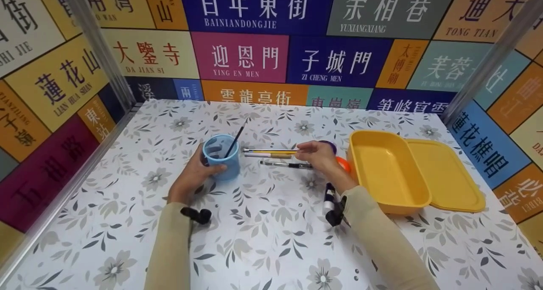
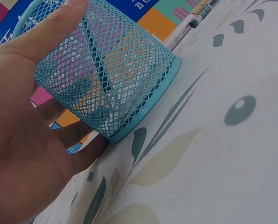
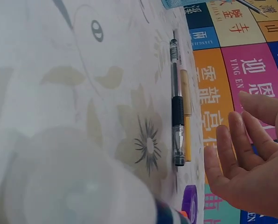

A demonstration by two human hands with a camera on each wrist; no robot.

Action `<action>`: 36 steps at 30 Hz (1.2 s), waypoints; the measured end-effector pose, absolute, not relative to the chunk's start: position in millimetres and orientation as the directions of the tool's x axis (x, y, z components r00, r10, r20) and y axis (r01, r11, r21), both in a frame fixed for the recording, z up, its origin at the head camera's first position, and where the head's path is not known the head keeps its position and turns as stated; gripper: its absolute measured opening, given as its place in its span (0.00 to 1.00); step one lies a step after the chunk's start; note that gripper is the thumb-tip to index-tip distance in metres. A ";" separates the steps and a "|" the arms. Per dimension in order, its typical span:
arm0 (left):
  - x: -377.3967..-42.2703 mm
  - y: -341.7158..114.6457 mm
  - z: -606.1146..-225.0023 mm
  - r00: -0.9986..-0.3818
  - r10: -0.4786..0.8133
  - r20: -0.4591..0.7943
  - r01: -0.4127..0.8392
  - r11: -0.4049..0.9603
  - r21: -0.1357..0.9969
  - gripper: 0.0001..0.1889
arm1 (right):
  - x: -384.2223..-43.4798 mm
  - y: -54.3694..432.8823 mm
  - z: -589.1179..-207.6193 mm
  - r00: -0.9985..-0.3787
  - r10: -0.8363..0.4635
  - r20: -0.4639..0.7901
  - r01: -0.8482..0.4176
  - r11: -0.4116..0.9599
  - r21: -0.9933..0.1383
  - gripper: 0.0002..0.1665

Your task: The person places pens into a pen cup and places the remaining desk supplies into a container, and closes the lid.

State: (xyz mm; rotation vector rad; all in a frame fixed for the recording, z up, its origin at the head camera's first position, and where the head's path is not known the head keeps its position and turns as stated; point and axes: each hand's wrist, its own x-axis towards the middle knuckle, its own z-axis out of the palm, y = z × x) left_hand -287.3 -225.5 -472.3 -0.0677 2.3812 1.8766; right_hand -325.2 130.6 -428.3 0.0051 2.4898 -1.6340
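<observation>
A light blue mesh pen cup [image 1: 228, 170] stands upright on the table, and my left hand [image 1: 193, 173] grips its side with the thumb across the near face. One dark, slim pencil [image 1: 234, 141] leans inside it. Over the far ends of several writing tools hovers my right hand [image 1: 320, 157], its fingers loosely bent and, in the right wrist view, holding nothing. Beneath it lie a clear pen with a black grip [image 3: 177, 109], a yellow pencil [image 3: 188, 140] and a tan-and-white pen [image 3: 185, 88], side by side.
A yellow box [image 1: 382, 167] stands open at the right, its lid [image 1: 449, 175] flat beside it. Near my right hand are a purple roll [image 3: 190, 203], an orange object [image 1: 343, 164] and a white-and-dark-blue tube [image 1: 329, 195]. Sign-covered walls [image 1: 246, 57] bound the table.
</observation>
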 end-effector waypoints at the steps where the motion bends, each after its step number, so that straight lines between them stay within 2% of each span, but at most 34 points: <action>1: -287.3 -225.4 -472.0 -0.993 0.032 -0.112 -0.101 0.231 0.968 0.58 | -325.4 130.8 -429.6 -0.986 -0.080 -0.143 0.100 0.400 -0.911 0.25; 12: -287.4 -224.9 -470.5 -0.988 0.014 -0.151 -0.145 0.216 0.965 0.61 | -331.9 131.7 -438.7 -0.964 -0.080 -0.253 0.199 0.415 -0.888 0.23; 18: -287.3 -225.1 -471.1 -0.984 0.001 -0.177 -0.173 0.217 0.961 0.61 | -333.5 131.7 -444.3 -0.955 -0.108 -0.275 0.192 0.480 -0.856 0.24; 27: -288.8 -224.7 -471.6 -0.989 0.012 -0.149 -0.143 0.230 0.963 0.59 | -330.8 131.7 -443.8 -0.933 -0.179 -0.312 0.165 0.558 -0.813 0.31; 36: -290.4 -225.1 -471.5 -0.988 0.003 -0.152 -0.146 0.259 0.955 0.59 | -330.8 132.6 -441.8 -0.923 -0.157 -0.351 0.188 0.614 -0.766 0.29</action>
